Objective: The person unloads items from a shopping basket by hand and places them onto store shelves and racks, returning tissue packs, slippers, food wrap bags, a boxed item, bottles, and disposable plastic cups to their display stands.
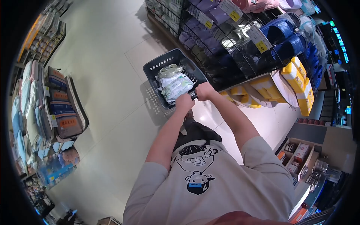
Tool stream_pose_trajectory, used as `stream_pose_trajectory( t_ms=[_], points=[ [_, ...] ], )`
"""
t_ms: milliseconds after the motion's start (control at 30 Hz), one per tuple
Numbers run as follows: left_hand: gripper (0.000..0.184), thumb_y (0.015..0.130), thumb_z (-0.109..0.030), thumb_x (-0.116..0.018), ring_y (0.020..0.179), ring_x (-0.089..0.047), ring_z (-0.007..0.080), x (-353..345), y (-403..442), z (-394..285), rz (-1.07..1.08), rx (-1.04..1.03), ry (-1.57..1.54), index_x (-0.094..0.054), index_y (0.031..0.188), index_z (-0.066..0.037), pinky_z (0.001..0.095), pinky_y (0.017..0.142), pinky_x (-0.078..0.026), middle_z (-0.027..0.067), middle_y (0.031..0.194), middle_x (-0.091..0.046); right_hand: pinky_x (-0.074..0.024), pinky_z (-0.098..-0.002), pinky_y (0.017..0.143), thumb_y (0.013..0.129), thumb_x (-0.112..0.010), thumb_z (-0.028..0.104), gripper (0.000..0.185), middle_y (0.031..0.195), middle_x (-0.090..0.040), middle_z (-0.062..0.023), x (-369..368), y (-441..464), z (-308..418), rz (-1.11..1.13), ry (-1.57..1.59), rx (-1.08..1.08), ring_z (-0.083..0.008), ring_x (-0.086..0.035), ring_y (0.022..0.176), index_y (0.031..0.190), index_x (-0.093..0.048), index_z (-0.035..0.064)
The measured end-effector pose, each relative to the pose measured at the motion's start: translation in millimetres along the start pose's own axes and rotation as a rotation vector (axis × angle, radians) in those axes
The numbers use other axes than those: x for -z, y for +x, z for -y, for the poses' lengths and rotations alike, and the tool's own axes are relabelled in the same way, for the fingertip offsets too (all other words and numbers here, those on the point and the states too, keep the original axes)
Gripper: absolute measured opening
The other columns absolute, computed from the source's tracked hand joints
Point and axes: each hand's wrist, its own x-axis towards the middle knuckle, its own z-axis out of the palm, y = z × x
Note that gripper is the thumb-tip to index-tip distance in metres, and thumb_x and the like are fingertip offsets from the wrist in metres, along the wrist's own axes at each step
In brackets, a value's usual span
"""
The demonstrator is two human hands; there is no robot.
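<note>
In the head view, left hand (184, 103) and right hand (205, 91) close around the black handle (193, 95), hiding most of it. The dark basket (164, 61) is just beside the wire rack (215, 37) — its base is hidden. Print on the green-and-white package (177, 88) inside is illegible; the dark picture border cuts off the left shelves (67, 108).

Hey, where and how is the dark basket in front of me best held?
Likely by the black handle at the near end of the basket, coming from your body's side. Its narrow bar shows between your left hand and right hand, both closed on it, while the packs lie beyond it, inside.
</note>
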Motion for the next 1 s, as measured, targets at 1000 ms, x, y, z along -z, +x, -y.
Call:
stream_pose_trajectory(
  t_ms=[1000],
  points=[
    [0.031, 0.079, -0.036, -0.069, 0.085, -0.071, 0.0412, 161, 234, 66, 0.068, -0.043, 0.049, -0.076, 0.086, -0.006, 0.0493, 0.08, -0.057, 0.0217, 0.086, -0.072, -0.0593, -0.0423, 0.079, 0.072, -0.069, 0.023, 0.026, 0.093, -0.076, -0.0161, 144, 234, -91, 0.045, 0.235, 0.161, -0.0325, -0.075, 0.089, 0.09, -0.079, 0.0066]
  ],
)
